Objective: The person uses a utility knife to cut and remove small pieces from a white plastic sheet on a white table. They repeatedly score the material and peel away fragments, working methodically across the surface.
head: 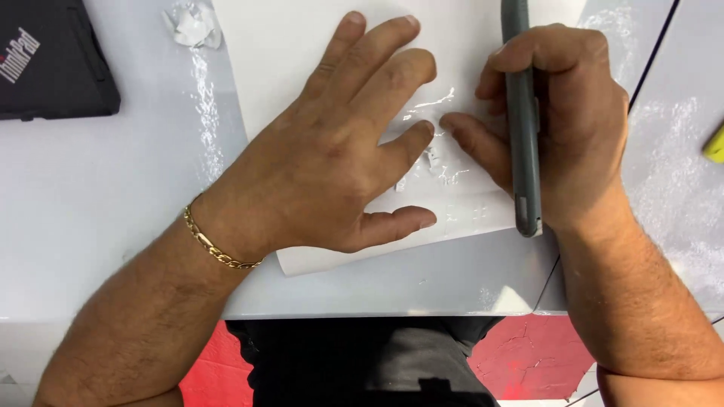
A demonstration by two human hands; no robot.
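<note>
Left hand (324, 151) pressed flat on a glossy white sheet (286, 45), fingers (392, 75) spread and open, gripping nothing, palm and thumb weighing the sheet down near its lower edge. Gold chain bracelet (215, 245) around the left wrist. Right hand (566, 128) just beside, fingers closed around a grey slim tool (523, 128) held roughly upright along the palm, its squared lower end past the sheet's bottom edge; forefinger stretched leftward to touch the sheet, almost meeting the left forefinger. Between the two forefingers, small white cut pieces (434, 162) lifting off the sheet's surface, shiny and crinkled, too small to tell their shape. Sheet lying tilted on the white table (98, 203), its lower left corner near the table's front edge, its top running out of view. At top left, a black closed laptop (53, 60) with a small logo on its lid, well apart from the hands. Near the sheet's upper left edge, a crumpled white scrap (192, 26) on the table. At the far right edge, a sliver of something yellow (715, 143), mostly cut off. Below the table's edge, dark clothing and a red-and-white floor (520, 354).
</note>
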